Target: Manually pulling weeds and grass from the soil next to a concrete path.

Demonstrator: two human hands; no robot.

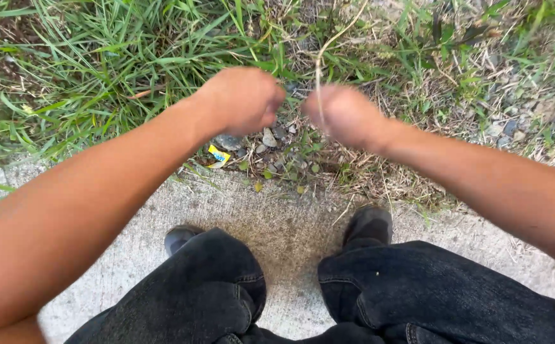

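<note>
Left hand (240, 100): closed into a loose fist, knuckles up, held over the edge of the weedy ground; fingertips turned toward the other hand; whether it pinches anything cannot be told, as the fingers are blurred

Right hand (343, 114): closed, gripping a thin dry grass stalk (319, 70) that rises pale and straw-coloured from the fist, runs upward and bends off toward the top of the view; the hand sits just beside the left hand, a narrow gap between them

Green grass (99, 64): thick long-bladed tuft, filling the upper left, behind and beside the left hand

Dry grass and bare soil (456, 108): sparse, brownish patch, upper right, behind the right forearm

Small grey stones (269, 137): a loose cluster on the soil directly below the two hands, near the slab edge

Yellow wrapper scrap (219, 154): small, crumpled, with a bit of blue, lying at the foot of the grass just beside the stones, under the left wrist

Concrete slab (290, 242): pale, stained, lower half of the view; its edge meets the soil

Dark shoes (369, 224): two toes on the slab, pointing at the grass, well apart

Black jeans (418, 293): both knees bent, bottom of the view
</note>
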